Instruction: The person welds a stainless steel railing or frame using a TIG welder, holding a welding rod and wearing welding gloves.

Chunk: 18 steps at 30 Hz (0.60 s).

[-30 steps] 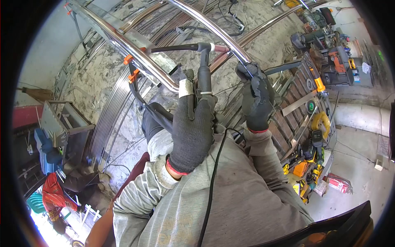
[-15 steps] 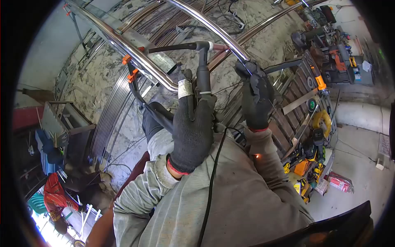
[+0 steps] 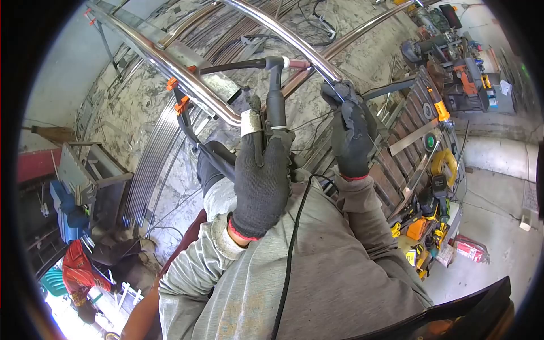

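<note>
My left hand [image 3: 262, 187], in a black knitted glove with silver tape round one finger, is wrapped about the handle of a TIG welding torch [image 3: 276, 99]. The torch's pink nozzle [image 3: 297, 63] points right, close to the end of a shiny bent metal tube [image 3: 294, 41]. My right hand [image 3: 352, 133], gloved too, is closed with its fingertips right at that tube's end. It pinches a thin welding rod [image 3: 339, 94], which runs back past the wrist. A second polished tube [image 3: 187, 82] lies to the left, with orange-tipped clamps [image 3: 181, 103] at it.
Bundled metal rods [image 3: 150, 161] lie on the stained floor at left, near a metal frame box [image 3: 93, 175]. A slatted rack [image 3: 396, 164] and power tools [image 3: 433, 209] stand at right. A person in a red shirt [image 3: 79, 266] is at lower left. A black cable [image 3: 292, 243] crosses my shirt.
My left hand and the torch have shifted slightly left; my right hand is nearly still. The small glowing spark by my right sleeve is gone.
</note>
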### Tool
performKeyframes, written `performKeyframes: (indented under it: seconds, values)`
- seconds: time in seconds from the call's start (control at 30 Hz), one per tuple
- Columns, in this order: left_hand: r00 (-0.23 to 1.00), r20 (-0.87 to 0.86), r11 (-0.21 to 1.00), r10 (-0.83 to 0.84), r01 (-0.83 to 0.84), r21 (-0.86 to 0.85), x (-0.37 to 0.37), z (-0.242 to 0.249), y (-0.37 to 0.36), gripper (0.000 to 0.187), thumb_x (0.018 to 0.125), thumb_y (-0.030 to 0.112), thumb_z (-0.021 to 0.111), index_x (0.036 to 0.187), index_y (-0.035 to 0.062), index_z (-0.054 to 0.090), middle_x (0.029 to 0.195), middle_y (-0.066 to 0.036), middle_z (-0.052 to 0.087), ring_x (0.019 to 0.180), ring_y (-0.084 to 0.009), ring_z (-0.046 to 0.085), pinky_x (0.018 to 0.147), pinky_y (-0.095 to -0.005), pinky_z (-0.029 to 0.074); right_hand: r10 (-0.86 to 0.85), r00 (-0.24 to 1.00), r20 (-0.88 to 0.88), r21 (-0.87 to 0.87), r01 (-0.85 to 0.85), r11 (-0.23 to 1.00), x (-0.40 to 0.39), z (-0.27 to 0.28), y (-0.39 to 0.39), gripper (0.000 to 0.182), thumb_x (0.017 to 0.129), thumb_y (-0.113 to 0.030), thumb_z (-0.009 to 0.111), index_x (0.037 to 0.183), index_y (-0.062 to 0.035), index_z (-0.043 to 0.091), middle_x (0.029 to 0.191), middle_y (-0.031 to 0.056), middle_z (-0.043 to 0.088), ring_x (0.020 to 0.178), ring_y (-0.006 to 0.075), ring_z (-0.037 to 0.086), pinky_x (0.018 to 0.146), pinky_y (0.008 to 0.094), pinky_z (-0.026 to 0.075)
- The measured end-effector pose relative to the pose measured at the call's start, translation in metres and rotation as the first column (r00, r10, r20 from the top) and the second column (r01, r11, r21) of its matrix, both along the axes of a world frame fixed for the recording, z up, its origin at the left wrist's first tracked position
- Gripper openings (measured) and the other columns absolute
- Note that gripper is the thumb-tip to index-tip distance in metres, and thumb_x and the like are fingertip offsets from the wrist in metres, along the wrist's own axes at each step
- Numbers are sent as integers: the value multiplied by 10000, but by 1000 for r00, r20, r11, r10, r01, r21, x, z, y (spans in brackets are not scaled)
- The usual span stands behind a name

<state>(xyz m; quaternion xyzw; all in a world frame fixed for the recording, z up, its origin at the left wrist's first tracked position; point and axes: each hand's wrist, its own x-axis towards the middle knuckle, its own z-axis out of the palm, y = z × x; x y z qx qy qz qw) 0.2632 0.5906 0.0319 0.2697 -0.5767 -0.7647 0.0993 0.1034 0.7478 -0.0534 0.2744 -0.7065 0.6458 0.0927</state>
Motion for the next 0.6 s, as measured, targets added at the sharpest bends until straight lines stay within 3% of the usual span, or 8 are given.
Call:
performKeyframes:
  seconds: [0.07, 0.2, 0.27, 0.3, 0.37, 0.5, 0.57, 0.6]
  values:
    - [999, 42, 989, 31, -37, 142, -1, 4, 1, 699, 1133, 190, 531, 1731, 44, 200, 1107, -89, 679, 760, -103, 698, 561, -228, 557, 45, 998, 32, -63, -42, 997, 0, 4, -2, 330, 1110, -53, 511, 1353, 118, 655, 1339, 278, 700, 1264, 406, 695, 1122, 584, 562]
    - [999, 36, 994, 25, -29, 103, 0, -6, 2, 675, 1137, 199, 523, 1723, 43, 228, 1108, -84, 678, 752, -101, 691, 562, -229, 554, 137, 987, 85, -193, -119, 974, -2, 10, -6, 343, 1112, -66, 502, 1360, 115, 656, 1347, 277, 699, 1277, 407, 687, 1139, 591, 544]
    - [998, -31, 979, -57, 50, -199, 1, -15, -1, 660, 1138, 205, 522, 1718, 52, 249, 1113, -84, 678, 755, -99, 688, 563, -232, 555, 187, 977, 106, -258, -155, 954, -2, 11, -8, 350, 1113, -72, 497, 1364, 114, 656, 1352, 277, 698, 1283, 408, 683, 1148, 594, 536]
    - [998, -31, 979, -57, 50, -200, 0, -11, 1, 660, 1138, 205, 522, 1718, 52, 249, 1113, -84, 678, 755, -99, 688, 563, -232, 555, 213, 970, 116, -291, -171, 941, -2, 12, -9, 353, 1114, -75, 495, 1366, 113, 657, 1354, 276, 697, 1286, 408, 681, 1153, 596, 531]
    - [996, 2, 995, 90, -90, 48, -2, 3, 5, 245, 1086, 149, 616, 1240, -41, 631, 816, -76, 642, 646, -129, 629, 553, -303, 502, 263, 955, 134, -354, -201, 913, -2, 12, -10, 360, 1115, -81, 490, 1369, 112, 657, 1358, 276, 697, 1293, 408, 677, 1161, 600, 523]
    - [991, 96, 992, 93, -100, 72, -3, 7, 4, 214, 1099, 115, 579, 1246, -33, 623, 835, -81, 647, 667, -126, 649, 553, -307, 509, 336, 929, 156, -448, -237, 862, -1, 10, -11, 370, 1117, -91, 483, 1375, 110, 658, 1365, 275, 695, 1303, 409, 672, 1174, 605, 510]
    - [998, 41, 999, 41, -43, 32, -1, 2, 2, 313, 1116, 128, 564, 1391, -22, 567, 902, -79, 662, 695, -129, 675, 553, -302, 532, 285, 929, 236, -514, -130, 848, -1, 2, -10, 276, 1084, -50, 576, 1292, 92, 690, 1296, 243, 724, 1232, 370, 706, 1098, 551, 566]
    - [998, 42, 999, 41, -42, 33, -1, 3, 3, 313, 1116, 128, 564, 1391, -22, 567, 902, -79, 662, 695, -129, 675, 553, -302, 532, 285, 929, 236, -514, -129, 848, -2, -9, -2, 276, 1084, -50, 576, 1292, 92, 690, 1296, 243, 724, 1232, 370, 706, 1098, 551, 566]
